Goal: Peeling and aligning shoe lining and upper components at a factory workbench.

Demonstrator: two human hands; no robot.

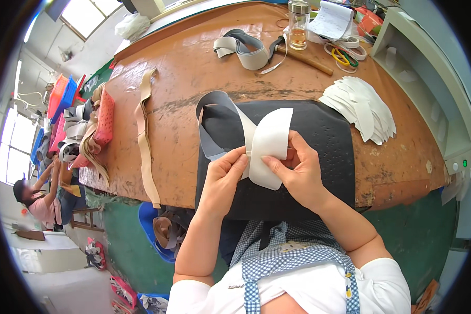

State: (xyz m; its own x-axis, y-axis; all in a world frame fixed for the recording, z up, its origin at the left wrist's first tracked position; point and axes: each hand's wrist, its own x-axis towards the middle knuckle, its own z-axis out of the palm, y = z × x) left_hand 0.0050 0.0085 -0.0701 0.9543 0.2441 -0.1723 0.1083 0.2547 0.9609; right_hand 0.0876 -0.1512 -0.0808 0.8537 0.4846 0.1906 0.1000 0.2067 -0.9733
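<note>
Over a black mat [319, 152] I hold a curved white piece [269, 138], shaped like a wide flat band. My right hand [301, 170] grips its right side, thumb lying across the front. Between thumb and fingers of my left hand [226, 175] is pinched the end of a looped strip [206, 118], grey on one face and cream on the other. The white piece and the strip meet between my two hands, the white piece in front. How they are joined there is hidden.
A fanned pile of white pieces [361, 107] lies right of the mat. Farther back are a rolled strip [248, 49], a hammer [303, 60], a glass bottle [298, 26] and scissors [343, 56]. Tan strips [145, 136] and a pink basket [105, 112] are left. A person [44, 204] sits far left.
</note>
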